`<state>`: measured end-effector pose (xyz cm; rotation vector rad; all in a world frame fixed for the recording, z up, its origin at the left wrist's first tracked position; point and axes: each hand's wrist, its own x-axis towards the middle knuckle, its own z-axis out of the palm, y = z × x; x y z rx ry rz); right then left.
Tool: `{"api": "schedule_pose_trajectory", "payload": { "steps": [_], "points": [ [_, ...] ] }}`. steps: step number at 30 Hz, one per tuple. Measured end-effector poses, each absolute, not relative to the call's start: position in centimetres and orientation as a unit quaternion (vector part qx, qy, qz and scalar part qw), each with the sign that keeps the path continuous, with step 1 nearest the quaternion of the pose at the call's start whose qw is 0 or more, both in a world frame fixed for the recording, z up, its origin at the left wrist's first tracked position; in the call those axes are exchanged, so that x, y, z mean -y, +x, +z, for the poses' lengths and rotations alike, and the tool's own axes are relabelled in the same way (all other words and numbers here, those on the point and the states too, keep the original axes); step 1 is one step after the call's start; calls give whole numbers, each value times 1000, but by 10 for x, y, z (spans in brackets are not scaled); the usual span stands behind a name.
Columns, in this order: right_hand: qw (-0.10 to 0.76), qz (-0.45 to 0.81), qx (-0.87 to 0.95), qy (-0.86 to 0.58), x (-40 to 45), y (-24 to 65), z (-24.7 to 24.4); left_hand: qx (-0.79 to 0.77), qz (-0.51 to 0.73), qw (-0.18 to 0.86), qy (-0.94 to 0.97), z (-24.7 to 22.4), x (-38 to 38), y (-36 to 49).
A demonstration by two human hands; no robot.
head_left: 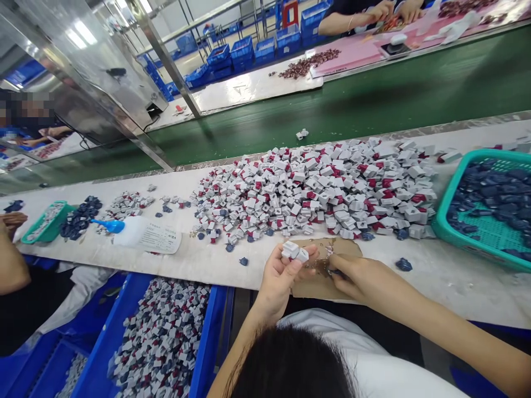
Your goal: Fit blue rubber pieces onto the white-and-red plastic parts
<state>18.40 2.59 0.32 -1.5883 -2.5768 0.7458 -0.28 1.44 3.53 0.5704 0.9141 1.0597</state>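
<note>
My left hand (282, 276) grips a couple of small white-and-red plastic blocks (293, 251) between thumb and fingers. My right hand (357, 276) pinches a small dark piece (335, 272) close to the blocks. Beneath both hands lies a torn cardboard sheet (346, 249) strewn with tiny specks. Just beyond it, a large heap of similar white-and-red blocks (315, 190) spreads over a white work belt (199, 265). Loose dark blue pieces (404, 265) lie around the heap.
A teal basket (446, 190) of dark blue pieces stands to the right. Below the belt, a blue crate (211, 331) holds mixed blocks. A green belt (332, 121) runs beyond. Co-workers' hands (377, 14) work at the far side, and another person's arm (12, 260) is at left.
</note>
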Motion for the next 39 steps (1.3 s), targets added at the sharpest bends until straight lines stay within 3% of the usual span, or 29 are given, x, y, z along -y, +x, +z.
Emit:
{"api": "schedule_pose_trajectory", "payload": {
  "steps": [5,10,12,28,35,39],
  "points": [
    [40,281,824,-490,-32,188,22,-424,502,703,271,33,-14,-3],
    [223,445,732,-465,-35,190,71,-439,482,695,304,34,-15,-2],
    [244,471,717,-452,-35,186,84,-439,471,695,319,36,-15,-2],
    [209,510,732,-402,-47,174,90,-425,473,680,365,37,-14,1],
    [195,587,679,-396,-56,176,65,-458,481,672,329,28,-15,3],
    [218,619,646,-390,-64,168,54,-425,471,725,269,27,-17,-1]
  ]
}}
